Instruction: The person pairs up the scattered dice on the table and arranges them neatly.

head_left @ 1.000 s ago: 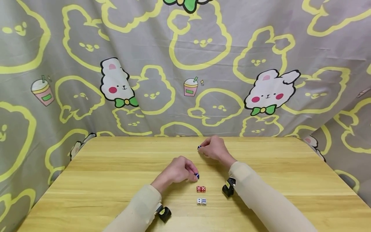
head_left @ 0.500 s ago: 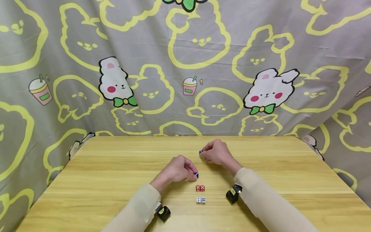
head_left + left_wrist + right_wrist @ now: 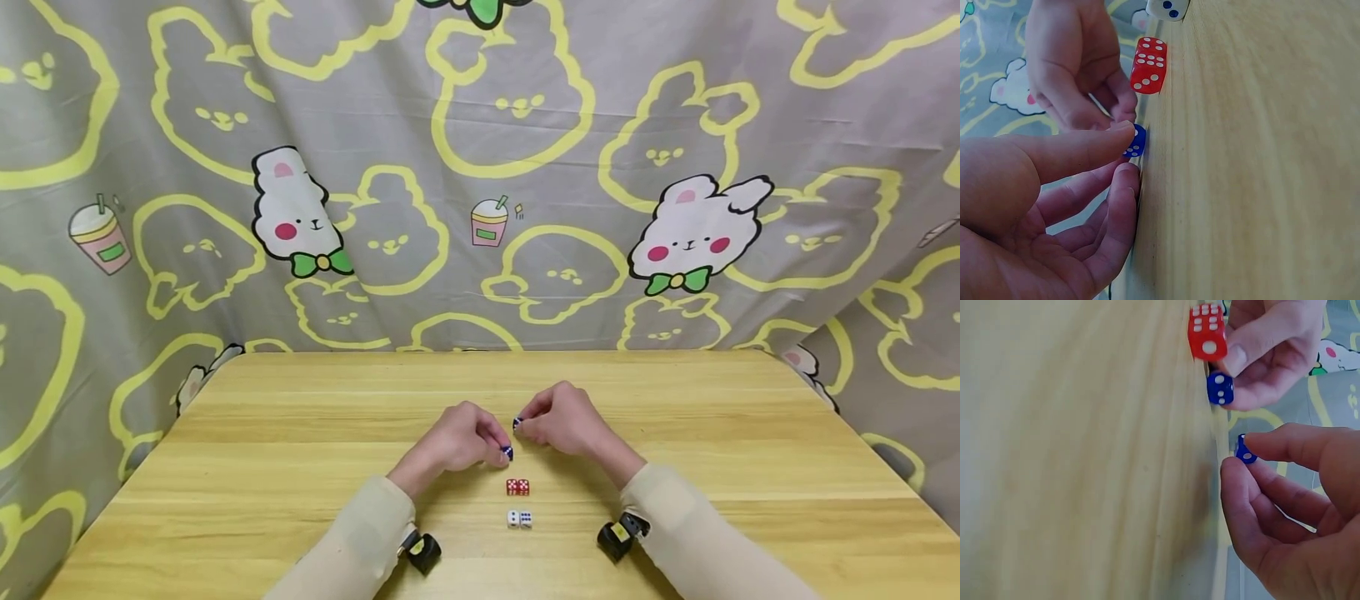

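My left hand (image 3: pixel 461 437) pinches a blue die (image 3: pixel 507 453) with white dots between thumb and fingers, low over the wooden table. Just beyond it, my right hand (image 3: pixel 566 419) pinches a second blue die (image 3: pixel 517 423) between thumb and fingertips. The right wrist view shows both: the right hand's die (image 3: pixel 1246 449) sits a short gap from the left hand's die (image 3: pixel 1220 389). Nearer the body, two red dice (image 3: pixel 517 487) stand side by side. Closer still are two white dice (image 3: pixel 519 520) with blue dots, also side by side.
The wooden table (image 3: pixel 262 500) reaches back to a grey curtain (image 3: pixel 405 125) with yellow outlines and rabbit prints. A small black wrist camera (image 3: pixel 423 552) hangs by the left sleeve, another black camera (image 3: pixel 617 537) by the right.
My right hand has brought its blue die from farther back on the table toward the body, close to the left hand's die. The left hand has stayed nearly still.
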The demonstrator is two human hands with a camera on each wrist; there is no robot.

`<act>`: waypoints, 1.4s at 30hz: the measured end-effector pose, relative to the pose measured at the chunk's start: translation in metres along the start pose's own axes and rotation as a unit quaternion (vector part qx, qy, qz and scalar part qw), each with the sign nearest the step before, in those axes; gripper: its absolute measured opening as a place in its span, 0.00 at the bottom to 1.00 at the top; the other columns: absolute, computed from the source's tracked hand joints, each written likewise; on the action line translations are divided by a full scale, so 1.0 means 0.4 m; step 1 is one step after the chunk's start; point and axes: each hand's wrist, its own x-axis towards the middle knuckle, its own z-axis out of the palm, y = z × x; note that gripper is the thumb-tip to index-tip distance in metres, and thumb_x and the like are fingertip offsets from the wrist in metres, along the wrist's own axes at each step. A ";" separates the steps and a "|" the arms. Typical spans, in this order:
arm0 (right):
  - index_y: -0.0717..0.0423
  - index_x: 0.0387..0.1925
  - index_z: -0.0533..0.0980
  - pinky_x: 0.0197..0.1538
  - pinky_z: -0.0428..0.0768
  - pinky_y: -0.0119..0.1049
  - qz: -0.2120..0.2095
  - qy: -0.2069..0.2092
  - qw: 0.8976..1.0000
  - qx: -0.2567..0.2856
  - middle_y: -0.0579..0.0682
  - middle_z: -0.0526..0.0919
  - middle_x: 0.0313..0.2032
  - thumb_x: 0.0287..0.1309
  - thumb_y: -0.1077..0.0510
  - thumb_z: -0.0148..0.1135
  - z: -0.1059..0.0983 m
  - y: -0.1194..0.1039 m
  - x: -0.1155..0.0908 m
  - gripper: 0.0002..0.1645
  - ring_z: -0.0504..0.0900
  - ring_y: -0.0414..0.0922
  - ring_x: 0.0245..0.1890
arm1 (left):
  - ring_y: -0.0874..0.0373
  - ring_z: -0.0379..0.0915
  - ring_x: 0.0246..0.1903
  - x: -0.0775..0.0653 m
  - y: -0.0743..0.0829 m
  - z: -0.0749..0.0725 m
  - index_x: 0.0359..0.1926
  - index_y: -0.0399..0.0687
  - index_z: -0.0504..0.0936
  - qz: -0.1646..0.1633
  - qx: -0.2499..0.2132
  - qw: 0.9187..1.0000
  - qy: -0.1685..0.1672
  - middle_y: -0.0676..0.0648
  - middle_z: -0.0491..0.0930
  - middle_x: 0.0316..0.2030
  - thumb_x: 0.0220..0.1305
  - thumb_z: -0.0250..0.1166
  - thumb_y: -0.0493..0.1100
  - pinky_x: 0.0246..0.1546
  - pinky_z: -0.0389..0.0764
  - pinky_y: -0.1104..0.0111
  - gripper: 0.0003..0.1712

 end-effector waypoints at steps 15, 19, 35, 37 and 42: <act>0.51 0.29 0.89 0.30 0.75 0.33 -0.012 -0.054 0.998 -0.024 0.44 0.87 0.25 0.53 0.64 0.80 0.001 -0.004 -0.050 0.06 0.80 0.41 0.23 | 0.60 0.76 0.26 -0.001 0.005 -0.003 0.33 0.45 0.90 -0.007 -0.003 1.000 0.005 0.50 0.86 0.26 0.54 0.80 0.33 0.30 0.74 0.71 0.07; 0.51 0.30 0.89 0.31 0.76 0.34 -0.018 -0.057 0.998 -0.022 0.44 0.88 0.26 0.53 0.63 0.81 -0.001 -0.001 -0.056 0.05 0.80 0.41 0.24 | 0.61 0.77 0.27 0.001 0.007 -0.001 0.33 0.45 0.91 0.000 0.005 1.000 0.005 0.50 0.87 0.26 0.54 0.80 0.33 0.31 0.75 0.71 0.07; 0.51 0.29 0.89 0.33 0.75 0.34 -0.017 -0.055 0.998 -0.010 0.45 0.87 0.27 0.52 0.63 0.82 0.005 0.007 -0.060 0.06 0.79 0.42 0.28 | 0.59 0.77 0.28 -0.004 0.006 0.005 0.33 0.45 0.90 0.008 0.009 1.000 0.004 0.49 0.87 0.27 0.53 0.80 0.32 0.32 0.75 0.70 0.08; 0.51 0.29 0.89 0.34 0.75 0.34 -0.018 -0.056 0.998 -0.011 0.45 0.88 0.28 0.51 0.63 0.82 0.005 0.008 -0.060 0.06 0.79 0.42 0.29 | 0.60 0.77 0.28 -0.006 0.006 0.004 0.33 0.45 0.91 0.007 0.008 1.000 0.004 0.48 0.87 0.27 0.53 0.80 0.32 0.31 0.75 0.70 0.08; 0.52 0.30 0.89 0.34 0.76 0.35 -0.019 -0.059 0.998 -0.008 0.45 0.88 0.28 0.51 0.63 0.82 0.006 0.008 -0.060 0.07 0.79 0.42 0.29 | 0.60 0.77 0.28 -0.006 0.006 0.003 0.34 0.44 0.91 0.008 0.006 1.000 0.004 0.47 0.87 0.27 0.53 0.81 0.32 0.31 0.75 0.70 0.08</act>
